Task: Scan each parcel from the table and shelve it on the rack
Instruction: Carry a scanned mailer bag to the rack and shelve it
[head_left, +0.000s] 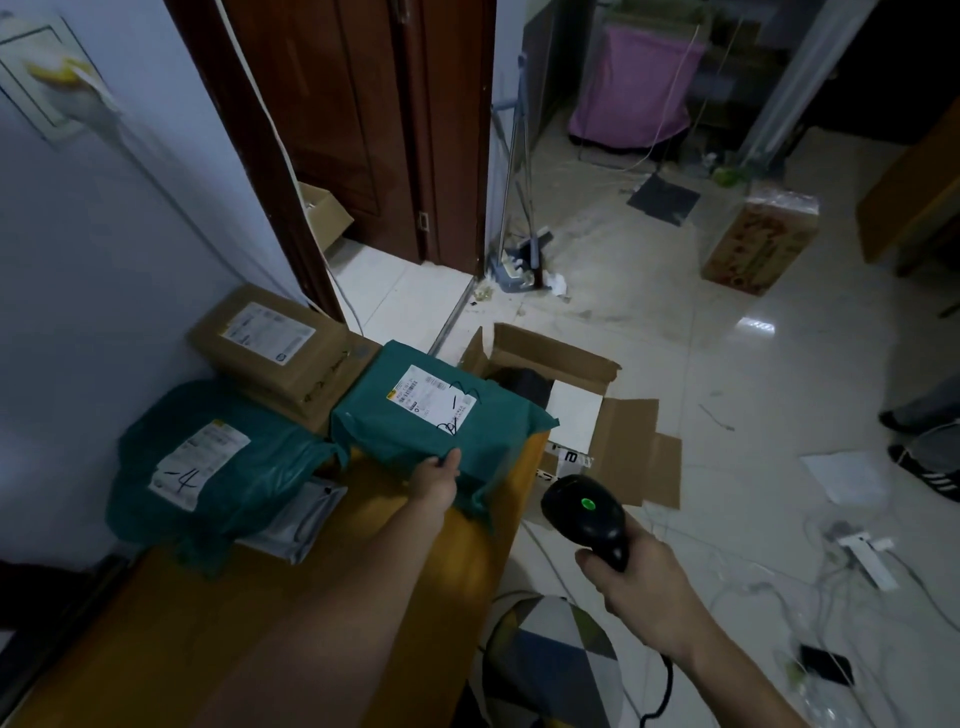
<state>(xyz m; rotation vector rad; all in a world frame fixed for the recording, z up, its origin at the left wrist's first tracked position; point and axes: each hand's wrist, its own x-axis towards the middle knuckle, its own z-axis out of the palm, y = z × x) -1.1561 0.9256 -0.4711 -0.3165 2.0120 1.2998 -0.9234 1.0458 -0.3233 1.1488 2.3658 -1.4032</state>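
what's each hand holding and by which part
Left hand pinches the near edge of the green plastic-wrapped parcel; right hand grips the black handheld barcode scanner by its handle.

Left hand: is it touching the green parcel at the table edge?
Touching. The head view shows the left hand gripping the near edge of the green parcel.

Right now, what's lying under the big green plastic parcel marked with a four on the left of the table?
A flat grey-white plastic mailer pokes out from under the green plastic parcel, resting on the yellow table. How far the mailer reaches beneath, and anything else there, is covered.
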